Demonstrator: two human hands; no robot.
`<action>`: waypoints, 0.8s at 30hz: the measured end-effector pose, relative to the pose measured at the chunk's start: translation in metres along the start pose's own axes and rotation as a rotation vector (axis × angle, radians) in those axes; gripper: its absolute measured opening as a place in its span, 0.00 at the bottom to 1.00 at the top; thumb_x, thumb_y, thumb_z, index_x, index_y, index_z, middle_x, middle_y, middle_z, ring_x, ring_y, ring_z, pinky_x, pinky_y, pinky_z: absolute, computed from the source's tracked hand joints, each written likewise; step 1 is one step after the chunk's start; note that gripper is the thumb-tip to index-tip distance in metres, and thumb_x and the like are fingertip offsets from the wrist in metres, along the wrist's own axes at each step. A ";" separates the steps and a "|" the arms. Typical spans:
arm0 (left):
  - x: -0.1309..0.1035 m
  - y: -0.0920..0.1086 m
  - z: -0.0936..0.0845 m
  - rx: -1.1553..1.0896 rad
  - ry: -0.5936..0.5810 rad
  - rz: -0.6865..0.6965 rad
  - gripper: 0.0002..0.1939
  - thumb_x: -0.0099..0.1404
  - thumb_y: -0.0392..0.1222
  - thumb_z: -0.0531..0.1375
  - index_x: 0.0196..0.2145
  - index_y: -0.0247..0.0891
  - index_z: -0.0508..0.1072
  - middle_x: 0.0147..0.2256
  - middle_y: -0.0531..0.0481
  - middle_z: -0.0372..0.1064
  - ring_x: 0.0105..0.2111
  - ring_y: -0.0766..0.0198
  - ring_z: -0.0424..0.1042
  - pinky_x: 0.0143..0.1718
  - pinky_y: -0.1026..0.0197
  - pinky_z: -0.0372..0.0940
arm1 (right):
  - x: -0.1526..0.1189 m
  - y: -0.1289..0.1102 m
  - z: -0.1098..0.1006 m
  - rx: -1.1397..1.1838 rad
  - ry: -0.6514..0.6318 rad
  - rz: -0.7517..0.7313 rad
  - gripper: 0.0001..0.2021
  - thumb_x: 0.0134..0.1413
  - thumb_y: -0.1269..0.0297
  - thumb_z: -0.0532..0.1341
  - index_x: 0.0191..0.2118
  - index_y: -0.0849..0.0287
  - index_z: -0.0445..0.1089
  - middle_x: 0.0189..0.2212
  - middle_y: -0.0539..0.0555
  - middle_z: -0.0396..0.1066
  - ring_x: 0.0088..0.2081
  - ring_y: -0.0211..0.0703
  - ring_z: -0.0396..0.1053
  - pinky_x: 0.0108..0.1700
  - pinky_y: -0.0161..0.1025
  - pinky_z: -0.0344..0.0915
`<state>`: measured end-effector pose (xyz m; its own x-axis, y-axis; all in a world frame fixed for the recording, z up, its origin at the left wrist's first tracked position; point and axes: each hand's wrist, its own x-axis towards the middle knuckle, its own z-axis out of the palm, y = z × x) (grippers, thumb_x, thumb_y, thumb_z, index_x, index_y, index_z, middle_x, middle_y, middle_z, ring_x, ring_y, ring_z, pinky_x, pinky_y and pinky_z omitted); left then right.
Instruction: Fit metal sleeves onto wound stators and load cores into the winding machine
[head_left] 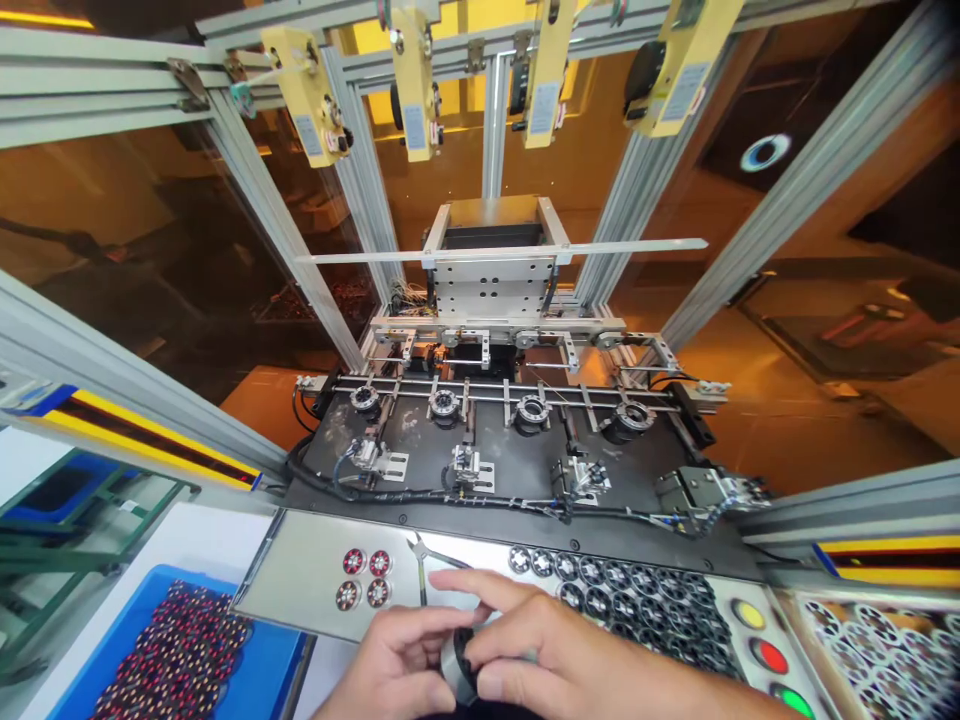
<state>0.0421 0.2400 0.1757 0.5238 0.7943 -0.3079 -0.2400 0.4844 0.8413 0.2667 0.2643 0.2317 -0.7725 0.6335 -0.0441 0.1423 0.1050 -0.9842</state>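
My left hand [401,660] and my right hand [544,640] meet at the front edge of the metal shelf. Between them they grip a short cylindrical part [456,672], grey on the outside with a black inside. Fingers of my right hand press at its black side, while my left thumb and fingers wrap its grey wall. Just beyond the fingers lie cutting pliers [421,562], partly covered by my hands. Several round cores with red windings [379,562] sit left of the pliers. To the right stand rows of black and silver slotted cores [622,605].
A blue bin [161,578] of red-wound cores stands at left, a tray of silver cores [885,650] at right. Yellow, red [770,655] and green buttons edge the shelf. Behind is a machine bed [495,440] with ring fixtures [532,412], under yellow hanging units [415,90].
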 end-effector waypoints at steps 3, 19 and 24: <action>0.007 -0.004 -0.005 0.034 -0.027 -0.001 0.30 0.44 0.55 0.75 0.45 0.42 0.82 0.42 0.41 0.80 0.44 0.49 0.78 0.47 0.54 0.68 | 0.003 0.006 -0.006 0.068 -0.073 -0.059 0.06 0.61 0.71 0.61 0.35 0.62 0.76 0.57 0.61 0.69 0.68 0.47 0.52 0.66 0.43 0.54; 0.044 -0.020 -0.037 0.296 0.527 -0.014 0.29 0.52 0.58 0.70 0.46 0.36 0.78 0.39 0.37 0.80 0.37 0.51 0.79 0.44 0.52 0.73 | 0.035 0.148 -0.253 -0.801 0.323 0.178 0.07 0.63 0.66 0.62 0.44 0.61 0.73 0.62 0.57 0.61 0.64 0.53 0.57 0.64 0.58 0.56; 0.051 -0.016 -0.035 0.308 0.551 -0.056 0.29 0.52 0.58 0.70 0.46 0.36 0.79 0.40 0.37 0.80 0.37 0.51 0.79 0.46 0.50 0.72 | 0.035 0.153 -0.253 -0.861 0.253 0.178 0.08 0.64 0.65 0.61 0.46 0.61 0.73 0.62 0.58 0.61 0.63 0.53 0.58 0.63 0.58 0.58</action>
<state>0.0444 0.2852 0.1310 0.0116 0.8827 -0.4699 0.0648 0.4683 0.8812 0.4180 0.4972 0.1228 -0.5506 0.8336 -0.0443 0.7374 0.4607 -0.4940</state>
